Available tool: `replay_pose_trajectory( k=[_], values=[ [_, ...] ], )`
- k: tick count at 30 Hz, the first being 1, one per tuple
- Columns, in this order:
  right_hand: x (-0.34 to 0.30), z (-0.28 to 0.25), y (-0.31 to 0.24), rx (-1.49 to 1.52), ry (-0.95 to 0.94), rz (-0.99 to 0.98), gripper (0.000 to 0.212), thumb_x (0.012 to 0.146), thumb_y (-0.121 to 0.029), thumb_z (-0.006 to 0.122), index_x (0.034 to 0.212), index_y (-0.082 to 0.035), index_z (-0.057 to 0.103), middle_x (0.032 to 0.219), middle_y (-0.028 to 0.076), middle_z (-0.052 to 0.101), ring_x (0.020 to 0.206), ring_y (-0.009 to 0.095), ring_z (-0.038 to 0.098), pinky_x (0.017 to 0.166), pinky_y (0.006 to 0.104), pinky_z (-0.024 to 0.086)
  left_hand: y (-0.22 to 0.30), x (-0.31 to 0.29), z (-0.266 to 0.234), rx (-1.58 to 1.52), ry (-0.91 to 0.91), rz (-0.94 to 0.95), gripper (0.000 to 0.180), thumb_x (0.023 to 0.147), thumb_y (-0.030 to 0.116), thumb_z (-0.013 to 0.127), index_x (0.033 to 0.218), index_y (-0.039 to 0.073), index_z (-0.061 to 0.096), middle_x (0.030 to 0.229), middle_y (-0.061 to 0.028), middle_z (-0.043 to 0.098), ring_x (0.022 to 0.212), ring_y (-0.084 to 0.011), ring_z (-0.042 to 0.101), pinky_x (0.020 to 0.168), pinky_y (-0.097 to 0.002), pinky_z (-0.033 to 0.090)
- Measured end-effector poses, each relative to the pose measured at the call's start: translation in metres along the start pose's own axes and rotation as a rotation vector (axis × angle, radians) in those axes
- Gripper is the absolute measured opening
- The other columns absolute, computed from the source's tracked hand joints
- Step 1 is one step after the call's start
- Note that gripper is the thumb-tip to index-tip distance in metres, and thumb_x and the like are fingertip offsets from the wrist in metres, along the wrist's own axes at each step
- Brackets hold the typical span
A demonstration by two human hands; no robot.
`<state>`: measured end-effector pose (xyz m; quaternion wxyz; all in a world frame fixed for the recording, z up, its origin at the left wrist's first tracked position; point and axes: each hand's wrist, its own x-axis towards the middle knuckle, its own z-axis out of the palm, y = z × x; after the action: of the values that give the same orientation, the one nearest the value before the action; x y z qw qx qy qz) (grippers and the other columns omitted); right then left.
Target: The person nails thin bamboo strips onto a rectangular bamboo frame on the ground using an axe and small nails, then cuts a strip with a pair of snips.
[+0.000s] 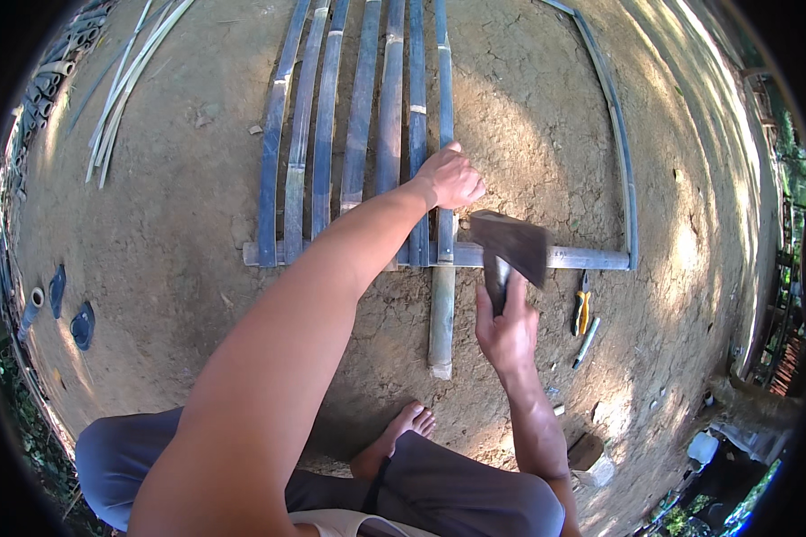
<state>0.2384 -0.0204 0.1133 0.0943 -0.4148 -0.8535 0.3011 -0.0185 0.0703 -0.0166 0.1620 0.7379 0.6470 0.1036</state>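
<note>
The left hand [452, 177] is curled into a fist over the rightmost slat [445, 89], above the centre of the frame; whether it grips the slat or anything else, I cannot tell. Its arm [282, 349] comes in from the lower left and stretches diagonally up to the right, crossing in front of other slats near their lower ends, knuckles toward the right. The right hand [509, 336], right of centre, is wrapped around the handle of a hatchet [510, 251], thumb and forefinger pointing up along it. The right forearm [539, 421] rises steeply from the lower right edge, tipping slightly left. The somewhat blurred hatchet head appears in front of the crossbar [591, 258], just below and right of the left fist.

Seven bluish bamboo slats run side by side from the top edge to the crossbar in mid-frame, and a side rail [624, 143] meets its right end. A short bamboo piece [441, 327] extends below the crossbar. Yellow-and-black pliers [582, 309] and a marker [587, 343] lie on the ground right of the right hand.
</note>
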Motion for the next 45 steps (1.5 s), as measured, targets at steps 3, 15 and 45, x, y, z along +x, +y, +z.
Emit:
replay_pose_trajectory(
  k=[3, 15, 45],
  values=[
    [0.006, -0.007, -0.015, -0.001, 0.5, -0.401, 0.043, 0.099, -0.006, 0.069, 0.135, 0.007, 0.048, 0.071, 0.018, 0.072, 0.057, 0.029, 0.072, 0.051, 0.0408, 0.057, 0.002, 0.001, -0.002, -0.007, 0.019, 0.01, 0.058, 0.103, 0.035, 0.045, 0.058, 0.009, 0.069, 0.061, -0.0155, 0.066, 0.067, -0.0332, 0.066, 0.1, -0.0437, 0.042],
    [-0.004, 0.037, 0.023, -0.427, -0.312, 0.14, 0.056, 0.099, -0.013, 0.068, 0.144, 0.005, 0.042, 0.07, 0.025, 0.069, 0.068, 0.044, 0.075, 0.062, 0.0556, 0.061, 0.006, 0.001, -0.01, -0.015, -0.025, 0.006, 0.058, 0.104, 0.034, 0.043, 0.058, 0.011, 0.069, 0.062, -0.0152, 0.067, 0.068, -0.0322, 0.067, 0.099, -0.0425, 0.042],
    [-0.145, 0.0, 0.08, -0.246, 0.311, 0.232, 0.065, 0.093, -0.033, 0.076, 0.143, 0.002, 0.054, 0.123, 0.028, 0.068, 0.115, 0.046, 0.066, 0.099, 0.0506, 0.054, 0.087, -0.126, -0.048, 0.371, -0.288, 0.024, 0.08, 0.059, 0.02, 0.096, 0.129, 0.002, 0.061, 0.139, -0.0141, 0.057, 0.147, -0.0335, 0.043, 0.128, -0.0614, 0.026]
  ],
)
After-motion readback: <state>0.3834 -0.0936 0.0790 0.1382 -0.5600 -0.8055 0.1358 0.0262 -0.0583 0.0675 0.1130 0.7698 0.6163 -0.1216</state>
